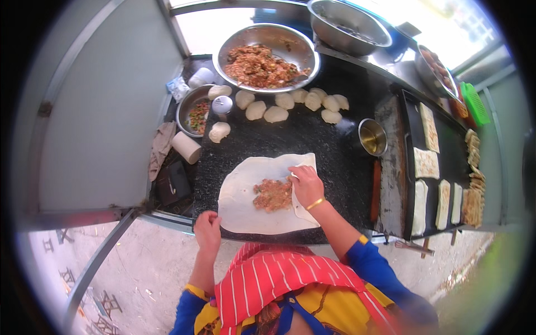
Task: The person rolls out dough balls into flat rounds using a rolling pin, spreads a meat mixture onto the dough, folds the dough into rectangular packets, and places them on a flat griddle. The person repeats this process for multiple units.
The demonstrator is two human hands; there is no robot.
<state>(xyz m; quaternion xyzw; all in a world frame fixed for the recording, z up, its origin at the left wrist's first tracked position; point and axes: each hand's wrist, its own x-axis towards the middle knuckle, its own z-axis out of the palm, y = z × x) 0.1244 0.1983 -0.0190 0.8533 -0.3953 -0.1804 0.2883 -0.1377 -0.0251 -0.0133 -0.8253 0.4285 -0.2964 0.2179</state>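
A thin, wide sheet of dough lies on the black speckled stone worktop, a patch of minced filling near its middle. My right hand grips the sheet's right edge, which is folded inward beside the filling; a gold bangle circles that wrist. At the sheet's lower left edge is my left hand, fingers curled; whether it pinches the dough is unclear. Beyond the sheet several dough balls sit below a large steel bowl of minced filling with a spoon in it.
On the right, a black griddle carries flat filled breads. A small steel bowl of oil stands left of it. At the left are a bowl of chopped vegetables, a shaker, a paper roll and a cloth.
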